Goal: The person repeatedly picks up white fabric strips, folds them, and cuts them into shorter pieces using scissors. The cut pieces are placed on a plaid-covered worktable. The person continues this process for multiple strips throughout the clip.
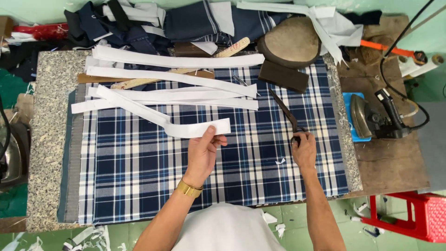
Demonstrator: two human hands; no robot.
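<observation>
White fabric strip (197,129) lies curled across the blue-and-white plaid cloth (139,162), and our left hand (203,151) pinches its near end between thumb and fingers, palm down, a gold bracelet (189,188) on the wrist. From that pinch the strip runs up and to the left, where it joins a loose pile of more white strips (172,79) fanned over the far part of the cloth. Just to the right, our right hand (304,149) is closed around the handles of a pair of dark scissors (284,111); the blades point away from us and up to the left, resting on the plaid, and we think they are shut, though the view is too small to be sure. A wooden ruler (186,69) pokes out from under the strips. Beyond the scissors sit a dark rectangular block (283,75) and a rounded brown pressing pad (291,42). Past those, a heap of dark blue garment pieces (139,25) is bunched along the far edge. The plaid covers most of a speckled stone table (46,139). On a wooden side table (390,158) to the right an iron (367,116) rests with its cord trailing off. A red plastic stool (413,216) stands on the green floor below.
</observation>
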